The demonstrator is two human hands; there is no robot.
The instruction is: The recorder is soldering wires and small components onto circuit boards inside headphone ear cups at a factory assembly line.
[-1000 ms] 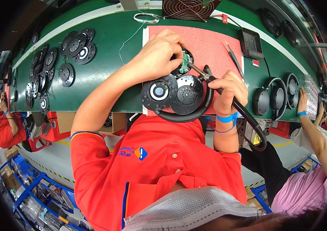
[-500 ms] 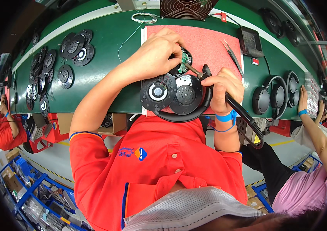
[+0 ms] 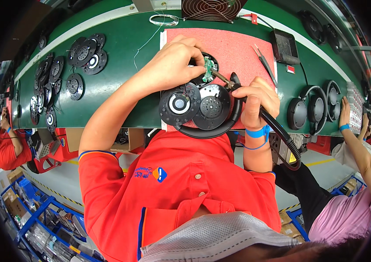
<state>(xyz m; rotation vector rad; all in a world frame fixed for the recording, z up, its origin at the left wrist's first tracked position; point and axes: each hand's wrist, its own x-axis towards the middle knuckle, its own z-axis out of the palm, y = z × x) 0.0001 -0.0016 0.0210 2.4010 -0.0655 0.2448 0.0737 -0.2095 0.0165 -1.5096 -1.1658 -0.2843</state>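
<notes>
My right hand [image 3: 259,101] grips a soldering iron [image 3: 277,127], its metal tip reaching left to the edge of a green circuit board [image 3: 208,69]. That board sits inside an open black ear cup of a headphone. Over the cup, my left hand [image 3: 176,62] is bent with thumb and finger pinched beside the board; what they hold, if anything, is too small to make out. Below lie two round black speaker plates, one with a white ring [image 3: 178,104] and one with small holes [image 3: 212,107]. The black headband [image 3: 211,133] curves round beneath them.
A pink foam mat [image 3: 233,48] lies under the work, with tweezers [image 3: 264,63] on its right side. Speaker plates [image 3: 83,52] are grouped at left. At right are a black tray [image 3: 285,47] and finished-looking headphones [image 3: 297,113]; a co-worker's arm [image 3: 358,135] is beyond.
My right hand and the soldering iron have shifted slightly right. My left fingers have moved a little, and more of the circuit board shows.
</notes>
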